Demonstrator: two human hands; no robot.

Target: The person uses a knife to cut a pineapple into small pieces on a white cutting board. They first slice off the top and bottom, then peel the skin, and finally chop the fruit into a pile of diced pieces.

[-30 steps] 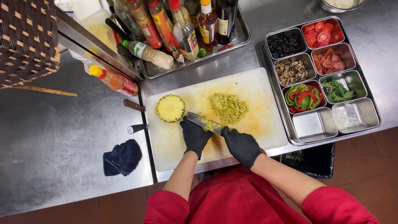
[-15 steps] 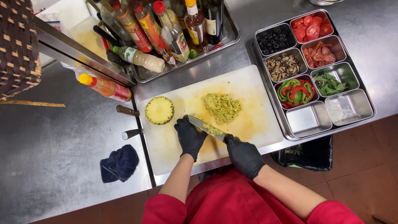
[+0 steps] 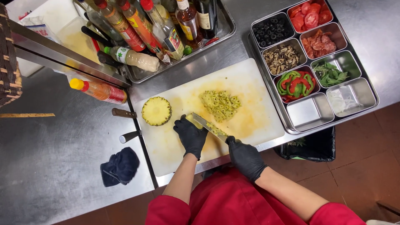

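Both my hands wear black gloves over a white cutting board (image 3: 258,96). My right hand (image 3: 245,157) grips the handle of a knife (image 3: 208,125) whose blade lies on the board, carrying small pineapple bits. My left hand (image 3: 190,135) rests beside the blade with its fingers on a small piece of pineapple at the blade's far end. A pile of chopped pineapple pieces (image 3: 219,104) sits just beyond the knife. A round cut pineapple section (image 3: 156,111) stands to the left on the board.
A metal tray (image 3: 287,121) at right holds small tins of olives, tomatoes, mushrooms, peppers and greens. Sauce bottles (image 3: 166,29) fill a tray behind the board. An orange bottle (image 3: 100,90), two handles (image 3: 124,113) and a dark cloth (image 3: 120,166) lie left.
My right hand has come a little closer to the left one along the knife. The camera view has shifted slightly; the pineapple pile and the round section stay put.
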